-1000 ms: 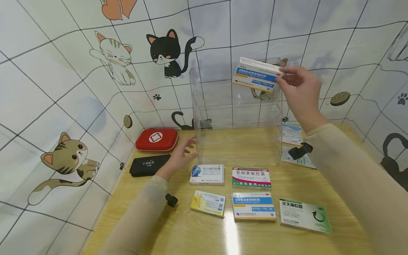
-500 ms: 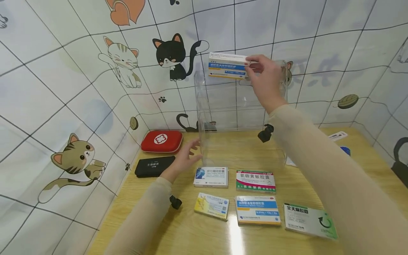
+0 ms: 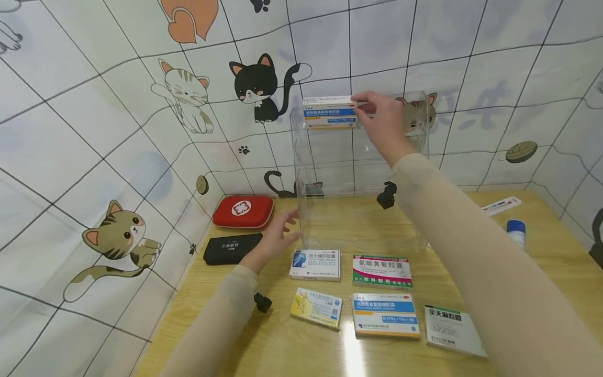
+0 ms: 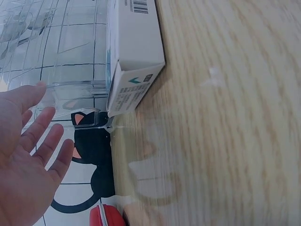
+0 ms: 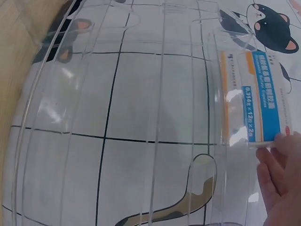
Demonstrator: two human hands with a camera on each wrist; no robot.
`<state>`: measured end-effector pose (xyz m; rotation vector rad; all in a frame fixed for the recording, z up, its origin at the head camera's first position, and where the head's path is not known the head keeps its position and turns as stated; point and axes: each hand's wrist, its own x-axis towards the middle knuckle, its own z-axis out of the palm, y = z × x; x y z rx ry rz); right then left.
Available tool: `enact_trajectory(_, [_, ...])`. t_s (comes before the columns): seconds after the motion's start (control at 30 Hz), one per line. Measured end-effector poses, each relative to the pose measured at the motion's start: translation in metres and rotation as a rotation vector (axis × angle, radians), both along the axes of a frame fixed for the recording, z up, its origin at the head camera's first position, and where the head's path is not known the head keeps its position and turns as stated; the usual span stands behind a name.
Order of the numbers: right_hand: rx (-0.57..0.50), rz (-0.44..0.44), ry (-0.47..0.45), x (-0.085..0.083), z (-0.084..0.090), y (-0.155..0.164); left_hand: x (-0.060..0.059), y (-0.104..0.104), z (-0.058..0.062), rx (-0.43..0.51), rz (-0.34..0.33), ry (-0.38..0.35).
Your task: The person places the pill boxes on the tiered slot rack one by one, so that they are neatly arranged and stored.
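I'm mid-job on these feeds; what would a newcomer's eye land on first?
Probably the blue-and-white box, pinched by the right hand at the upper left of the clear rack in the head view. Next, the bright red case at the table's back left, then the black-and-white cartoon cat on the wall above it.

Rack (image 3: 348, 173): clear plastic, smooth and glossy
Box (image 3: 330, 119): printed card, smooth
Surface (image 3: 282, 351): wood-grained, smooth, with glossy reflection
Sleeves (image 3: 219, 319): cloth, matt
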<state>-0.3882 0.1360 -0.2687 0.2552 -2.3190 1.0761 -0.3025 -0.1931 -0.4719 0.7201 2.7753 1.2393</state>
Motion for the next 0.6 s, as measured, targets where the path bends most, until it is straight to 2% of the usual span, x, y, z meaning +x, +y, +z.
enact_trajectory(0.13, [0.018, 0.08, -0.084, 0.005, -0.004, 0.003, 0.001, -0.001, -0.002, -0.001, -0.009, 0.01])
enact_trajectory(0.2, [-0.003, 0.122, -0.066, 0.009, -0.008, 0.005, 0.001, -0.002, -0.002, 0.002, -0.006, 0.013])
enact_trajectory(0.3, [-0.047, 0.149, 0.031, 0.021, -0.019, 0.01, 0.0, -0.002, -0.002, 0.005, -0.002, 0.01])
enact_trajectory(0.43, [-0.08, 0.152, 0.12, 0.047, -0.04, 0.022, -0.001, -0.001, -0.002, -0.001, -0.007, 0.006])
enact_trajectory(0.6, [-0.029, 0.121, 0.097, 0.087, -0.076, 0.042, 0.0, 0.0, -0.002, 0.004, -0.019, 0.005])
